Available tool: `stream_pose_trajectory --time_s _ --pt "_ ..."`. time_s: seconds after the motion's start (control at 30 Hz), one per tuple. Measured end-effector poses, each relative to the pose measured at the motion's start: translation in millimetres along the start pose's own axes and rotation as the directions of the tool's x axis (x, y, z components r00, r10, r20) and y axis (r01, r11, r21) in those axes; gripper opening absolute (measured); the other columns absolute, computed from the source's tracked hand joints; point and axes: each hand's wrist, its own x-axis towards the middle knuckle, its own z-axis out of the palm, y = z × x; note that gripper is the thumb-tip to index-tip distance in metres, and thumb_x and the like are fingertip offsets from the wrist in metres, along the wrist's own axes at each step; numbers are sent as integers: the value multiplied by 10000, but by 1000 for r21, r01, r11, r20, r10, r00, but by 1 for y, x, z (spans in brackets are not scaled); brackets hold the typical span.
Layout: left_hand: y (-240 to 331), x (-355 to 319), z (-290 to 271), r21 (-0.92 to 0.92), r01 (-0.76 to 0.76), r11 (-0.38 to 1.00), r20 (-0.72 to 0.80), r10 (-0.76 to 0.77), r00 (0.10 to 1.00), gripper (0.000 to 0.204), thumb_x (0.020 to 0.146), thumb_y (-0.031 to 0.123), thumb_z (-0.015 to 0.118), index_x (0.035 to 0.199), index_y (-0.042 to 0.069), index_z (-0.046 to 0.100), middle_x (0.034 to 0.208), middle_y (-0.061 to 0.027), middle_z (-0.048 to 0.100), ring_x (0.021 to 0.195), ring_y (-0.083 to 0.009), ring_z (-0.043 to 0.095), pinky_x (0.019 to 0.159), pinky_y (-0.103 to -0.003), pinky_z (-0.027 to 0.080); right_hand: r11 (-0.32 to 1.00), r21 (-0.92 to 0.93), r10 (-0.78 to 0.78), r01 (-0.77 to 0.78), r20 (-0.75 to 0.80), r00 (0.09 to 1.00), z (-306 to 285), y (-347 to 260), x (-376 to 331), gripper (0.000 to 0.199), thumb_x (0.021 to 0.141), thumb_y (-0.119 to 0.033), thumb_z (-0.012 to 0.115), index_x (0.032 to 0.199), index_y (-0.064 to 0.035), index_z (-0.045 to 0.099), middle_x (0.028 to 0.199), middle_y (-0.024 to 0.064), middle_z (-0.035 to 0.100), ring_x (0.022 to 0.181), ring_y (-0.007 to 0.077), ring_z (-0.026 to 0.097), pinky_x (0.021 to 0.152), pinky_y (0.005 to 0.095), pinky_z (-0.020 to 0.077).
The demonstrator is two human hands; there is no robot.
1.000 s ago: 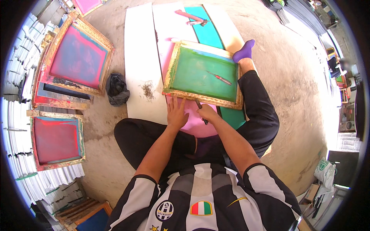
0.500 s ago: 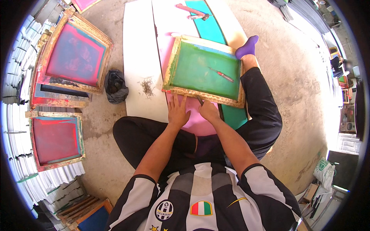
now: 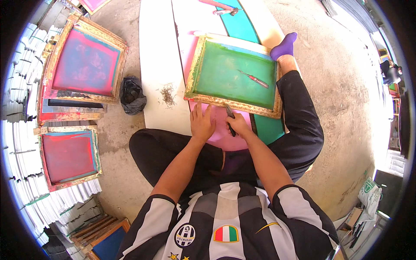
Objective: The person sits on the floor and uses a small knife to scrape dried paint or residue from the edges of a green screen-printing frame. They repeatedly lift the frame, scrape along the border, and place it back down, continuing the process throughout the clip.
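A wooden-framed printing screen (image 3: 232, 102) with green mesh lies in front of me, its near edge facing my hands. My right hand (image 3: 239, 125) grips a pair of pliers (image 3: 232, 123) with dark handles; the jaws point at the near wooden bar and seem to touch it. My left hand (image 3: 202, 124) rests with its fingers stretched out, the tips at the same bar near its left corner. On the green mesh lies a screwdriver (image 3: 256, 80) with a red and pale handle. A small heap of thin metal bits, perhaps staples, (image 3: 167, 95) lies left of the frame.
The screen lies on white, pink and teal boards (image 3: 158, 52). A black plastic bag (image 3: 132, 96) sits on the floor to the left. Beyond it stand more framed screens (image 3: 69, 156) and stacked white sheets (image 3: 17, 147). Other tools (image 3: 225, 9) lie at the far end.
My right hand has shifted and turned, so the pliers now show more fully. My left hand stays flat near the frame's edge. The whole view has shifted slightly.
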Motion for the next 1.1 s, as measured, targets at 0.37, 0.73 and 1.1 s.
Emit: stream_pose_trajectory --time_s 0.37,0.73,1.1 --pt "-21 16 -14 -65 -149 987 -45 146 988 177 848 173 682 998 118 756 918 -77 728 957 -296 644 900 -461 464 952 -273 -71 141 252 965 25 -4 -11 258 868 -168 605 965 63 666 740 162 693 651 268 693 613 404 549" --pt "-65 42 -30 110 244 963 96 -255 962 197 879 242 651 872 83 767 881 -158 736 835 -372 707 753 -506 552 999 52 9 -11 41 999 21 -10 -7 208 889 -123 614 999 54 609 790 125 648 674 227 645 617 382 542" --pt "-115 63 -81 255 597 761 150 -641 753 305 875 385 689 958 104 775 989 -147 755 929 -353 728 816 -476 567 991 -121 58 -61 -34 998 19 -11 10 209 873 -144 586 863 64 589 718 158 618 574 267 624 504 425 472"
